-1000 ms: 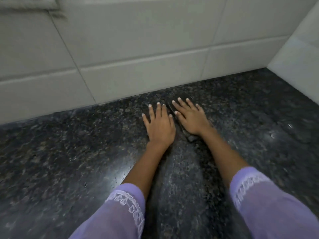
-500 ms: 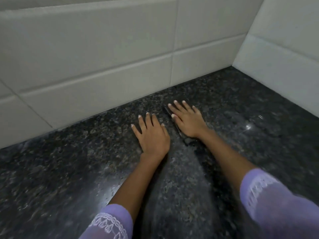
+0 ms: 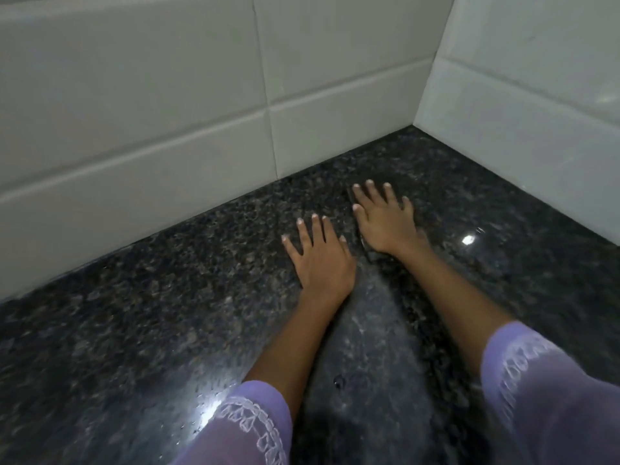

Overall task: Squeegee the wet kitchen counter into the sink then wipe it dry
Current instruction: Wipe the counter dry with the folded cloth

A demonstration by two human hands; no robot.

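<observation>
Both hands lie flat on the dark speckled granite surface [image 3: 167,330], close to the corner where two walls of pale rectangular tiles [image 3: 167,95] meet. The left hand [image 3: 322,263] rests palm down with its fingers straight and slightly spread, holding nothing, the fingertips pointing toward the back wall. The right hand [image 3: 385,223] sits just beside it, a little farther back and nearer the corner, also palm down with its fingers spread and straight; its grip is not closed round anything, it presses flat on a thin dark squeegee blade [image 3: 364,245], of which only a narrow edge shows along the thumb side of the hand and below the wrist, hard to make out against the stone. The blade lies on the surface between the two hands, touching the right one; whether the left thumb touches it cannot be told. Between the forearms a paler, smeared streak [image 3: 362,330] runs back toward the person, with small droplets near it. Bright glare marks the wet stone near the left sleeve [image 3: 245,427] and right of the right hand. Both sleeves are lilac with white lace trim, the right sleeve [image 3: 543,391] blurred.
</observation>
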